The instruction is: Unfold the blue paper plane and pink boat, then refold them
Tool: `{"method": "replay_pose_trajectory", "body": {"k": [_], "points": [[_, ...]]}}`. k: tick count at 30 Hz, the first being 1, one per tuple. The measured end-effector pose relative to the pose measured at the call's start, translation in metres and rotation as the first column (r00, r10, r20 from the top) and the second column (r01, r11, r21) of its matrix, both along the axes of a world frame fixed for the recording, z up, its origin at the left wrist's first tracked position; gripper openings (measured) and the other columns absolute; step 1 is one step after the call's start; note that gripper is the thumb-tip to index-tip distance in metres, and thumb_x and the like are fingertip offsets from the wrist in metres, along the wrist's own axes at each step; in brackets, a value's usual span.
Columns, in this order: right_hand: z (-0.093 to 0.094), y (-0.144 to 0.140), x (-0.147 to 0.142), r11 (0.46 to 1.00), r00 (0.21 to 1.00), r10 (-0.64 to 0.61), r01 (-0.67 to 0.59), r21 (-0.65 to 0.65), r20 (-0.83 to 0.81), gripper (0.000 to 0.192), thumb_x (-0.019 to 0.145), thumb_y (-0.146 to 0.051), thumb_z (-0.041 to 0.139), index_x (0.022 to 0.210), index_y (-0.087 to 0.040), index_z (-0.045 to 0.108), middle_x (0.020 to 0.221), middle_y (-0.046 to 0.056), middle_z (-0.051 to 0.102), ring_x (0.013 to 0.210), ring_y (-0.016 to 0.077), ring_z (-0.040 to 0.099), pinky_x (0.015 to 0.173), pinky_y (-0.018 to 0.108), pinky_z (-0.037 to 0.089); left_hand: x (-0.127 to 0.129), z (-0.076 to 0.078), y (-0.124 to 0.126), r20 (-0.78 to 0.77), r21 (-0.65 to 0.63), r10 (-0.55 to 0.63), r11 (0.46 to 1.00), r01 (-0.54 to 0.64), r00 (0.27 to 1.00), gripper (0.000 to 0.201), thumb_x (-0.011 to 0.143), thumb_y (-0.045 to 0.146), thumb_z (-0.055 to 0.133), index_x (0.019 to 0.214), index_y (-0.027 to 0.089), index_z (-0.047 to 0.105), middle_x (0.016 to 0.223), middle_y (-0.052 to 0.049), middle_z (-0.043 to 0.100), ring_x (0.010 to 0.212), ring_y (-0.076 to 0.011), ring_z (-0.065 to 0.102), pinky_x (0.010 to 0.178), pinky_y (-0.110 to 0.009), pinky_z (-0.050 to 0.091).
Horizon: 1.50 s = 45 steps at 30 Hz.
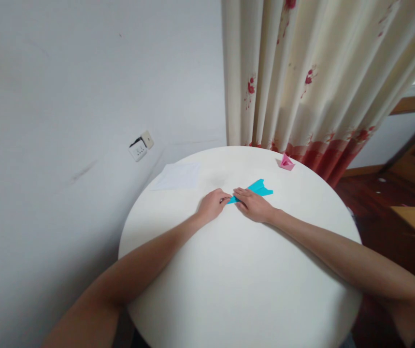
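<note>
A folded piece of blue paper [256, 189] lies flat on the round white table [243, 270], a little beyond the table's middle, with its narrow tip pointing toward the person's left and its wider, notched end pointing away to the right. The right hand [253, 204] rests palm down on the near part of the blue paper, fingers stretched out almost flat and pressing it against the tabletop rather than gripping it. The left hand [212, 204] sits just beside the blue paper's narrow tip, its fingers curled inward with the fingertips meeting the tip; whether they pinch the tip or only press on it cannot be told. The two hands nearly touch over that tip.

Beyond the blue paper and to its right, near the table's far edge, stands a small pink folded paper shape [286, 163]. To the left of the blue paper, well apart from it, a white sheet [178, 176] lies flat near the table's rim. Behind the table hangs a cream curtain [312, 77] with red flowers, and left of it, on the white wall, a wall socket [141, 145].
</note>
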State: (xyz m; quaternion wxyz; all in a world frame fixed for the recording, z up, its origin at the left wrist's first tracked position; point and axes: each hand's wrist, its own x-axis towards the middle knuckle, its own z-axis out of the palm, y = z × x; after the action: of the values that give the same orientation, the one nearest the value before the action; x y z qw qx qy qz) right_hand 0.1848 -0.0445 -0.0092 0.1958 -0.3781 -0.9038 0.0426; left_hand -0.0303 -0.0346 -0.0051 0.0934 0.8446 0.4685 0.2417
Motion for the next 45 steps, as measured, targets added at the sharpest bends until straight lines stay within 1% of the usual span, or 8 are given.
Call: {"method": "replay_pose_trajectory", "body": {"k": [5, 8, 14, 19, 27, 39, 42, 45], "points": [[-0.002, 0.002, 0.003, 0.998, 0.997, 0.015, -0.010, -0.069, 0.081, 0.057, 0.102, -0.037, 0.033, 0.148, -0.004, 0.040, 0.156, 0.020, 0.037, 0.147, 0.0290, 0.030, 0.119, 0.050, 0.026, 0.003, 0.004, -0.008, -0.149, 0.073, -0.023, 0.997, 0.034, 0.989, 0.031, 0.101, 0.025, 0.044, 0.112, 0.026, 0.073, 0.101, -0.004, 0.068, 0.096, -0.0187, 0.063, 0.086, -0.030, 0.048], [-0.003, 0.003, 0.004, 0.997, 0.994, 0.016, -0.008, -0.080, 0.107, 0.058, 0.102, -0.036, 0.030, 0.151, -0.004, 0.036, 0.158, 0.019, 0.032, 0.148, 0.0290, 0.026, 0.120, 0.051, 0.024, 0.010, 0.006, -0.019, -0.254, 0.112, -0.033, 0.992, 0.064, 0.967, 0.038, 0.100, 0.018, 0.038, 0.127, 0.023, 0.064, 0.120, -0.006, 0.067, 0.115, -0.0207, 0.059, 0.099, -0.035, 0.044], [-0.004, 0.006, 0.005, 0.997, 0.990, -0.012, 0.024, -0.078, 0.141, 0.059, 0.100, -0.030, 0.029, 0.153, -0.002, 0.030, 0.160, 0.020, 0.026, 0.150, 0.0277, 0.022, 0.121, 0.049, 0.022, 0.022, 0.001, -0.034, -0.354, 0.014, -0.087, 0.995, 0.099, 0.931, 0.061, 0.103, 0.043, 0.030, 0.154, 0.010, 0.026, 0.160, -0.014, 0.029, 0.149, -0.0244, 0.025, 0.120, -0.044, 0.023], [-0.006, 0.007, 0.006, 0.994, 0.984, -0.049, 0.064, -0.086, 0.171, 0.064, 0.102, -0.041, 0.024, 0.154, -0.003, 0.027, 0.161, 0.018, 0.023, 0.151, 0.0284, 0.018, 0.121, 0.051, 0.018, 0.020, 0.003, -0.035, -0.414, -0.064, -0.115, 0.993, 0.097, 0.903, 0.074, 0.101, 0.059, 0.021, 0.157, 0.012, 0.017, 0.164, -0.013, 0.015, 0.152, -0.0242, 0.013, 0.122, -0.048, 0.014], [-0.011, 0.012, 0.018, 0.966, 0.956, -0.238, 0.251, -0.057, 0.171, 0.075, 0.101, -0.057, 0.019, 0.154, -0.004, 0.028, 0.161, 0.019, 0.024, 0.150, 0.0309, 0.020, 0.120, 0.052, 0.019, 0.018, 0.002, -0.034, -0.425, -0.087, -0.107, 0.993, 0.077, 0.899, 0.074, 0.100, 0.063, 0.020, 0.157, 0.015, 0.018, 0.164, -0.012, 0.014, 0.153, -0.0228, 0.012, 0.122, -0.050, 0.011], [-0.010, 0.025, 0.036, 0.792, 0.786, -0.607, 0.611, 0.003, 0.118, 0.073, 0.102, -0.049, 0.019, 0.150, 0.005, 0.029, 0.158, 0.027, 0.025, 0.149, 0.0361, 0.021, 0.118, 0.056, 0.019, 0.015, 0.002, -0.031, -0.413, -0.075, -0.106, 0.994, 0.082, 0.905, 0.077, 0.099, 0.064, 0.020, 0.157, 0.014, 0.018, 0.165, -0.011, 0.013, 0.153, -0.0230, 0.010, 0.121, -0.052, 0.012], [-0.004, 0.013, 0.022, 0.851, 0.853, -0.519, 0.508, 0.135, 0.061, 0.066, 0.102, -0.040, 0.020, 0.151, 0.003, 0.028, 0.161, 0.023, 0.020, 0.151, 0.0318, 0.012, 0.121, 0.055, 0.012, 0.014, 0.002, -0.029, -0.406, -0.077, -0.108, 0.993, 0.084, 0.908, 0.075, 0.099, 0.063, 0.021, 0.157, 0.015, 0.018, 0.165, -0.011, 0.014, 0.153, -0.0226, 0.011, 0.121, -0.052, 0.011], [-0.001, 0.002, 0.005, 0.945, 0.943, -0.319, 0.308, 0.111, 0.098, 0.062, 0.102, -0.037, 0.021, 0.152, -0.001, 0.030, 0.162, 0.019, 0.022, 0.151, 0.0291, 0.014, 0.121, 0.052, 0.012, 0.013, 0.002, -0.027, -0.400, -0.085, -0.110, 0.993, 0.082, 0.910, 0.073, 0.100, 0.061, 0.022, 0.157, 0.015, 0.020, 0.164, -0.011, 0.016, 0.153, -0.0226, 0.012, 0.122, -0.052, 0.011]]}}
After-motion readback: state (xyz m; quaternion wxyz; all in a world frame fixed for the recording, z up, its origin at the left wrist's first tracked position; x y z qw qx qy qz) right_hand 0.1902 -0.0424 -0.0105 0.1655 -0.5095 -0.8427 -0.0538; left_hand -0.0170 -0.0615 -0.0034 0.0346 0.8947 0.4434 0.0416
